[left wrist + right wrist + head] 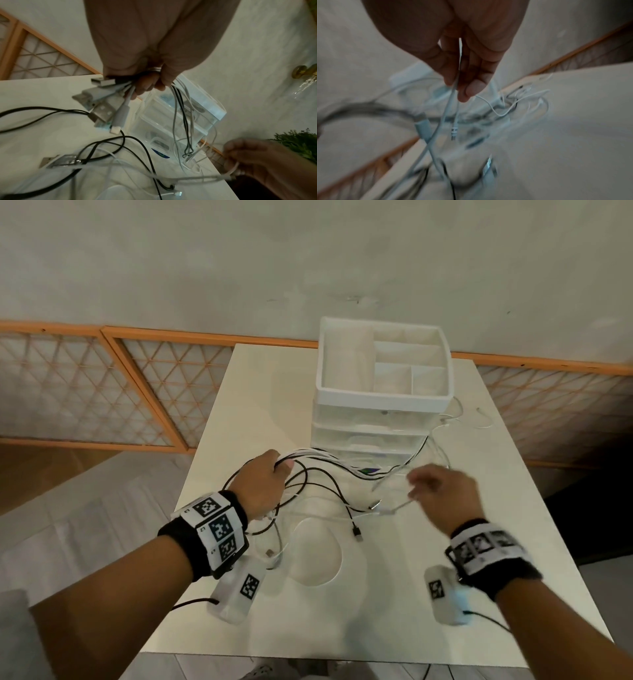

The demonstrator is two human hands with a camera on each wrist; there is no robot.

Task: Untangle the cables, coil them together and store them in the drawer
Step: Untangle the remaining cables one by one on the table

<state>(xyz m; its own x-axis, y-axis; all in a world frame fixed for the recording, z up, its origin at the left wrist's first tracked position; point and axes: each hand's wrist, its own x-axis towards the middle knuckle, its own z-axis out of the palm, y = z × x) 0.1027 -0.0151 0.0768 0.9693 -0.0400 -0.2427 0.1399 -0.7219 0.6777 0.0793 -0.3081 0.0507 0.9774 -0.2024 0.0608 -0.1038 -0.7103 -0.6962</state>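
1. The left hand (pixel 265 484) grips a bundle of plug ends (pixel 109 102) above the tabletop (pixel 428 594); the cables (pixel 329 484) trail rightward toward the drawer unit (pixel 370 436).
2. The right hand (pixel 442 494), nearer the loose end, pinches one white cable (pixel 453 92); its length runs leftward to the bundle.

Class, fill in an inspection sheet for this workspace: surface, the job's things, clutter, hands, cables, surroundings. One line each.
Surface: white table, glossy.
Job's things: drawer unit at the far side, open tray on top; whether any drawer is open cannot be told.
Clutter: nothing seen.
Hands: left hand grips a bundle of cable ends; right hand pinches one white cable.
Cables: black cables and white ones, tangled, uncoiled, loose plugs on the table.
Surroundings: pale wall, orange lattice panel, green plant.
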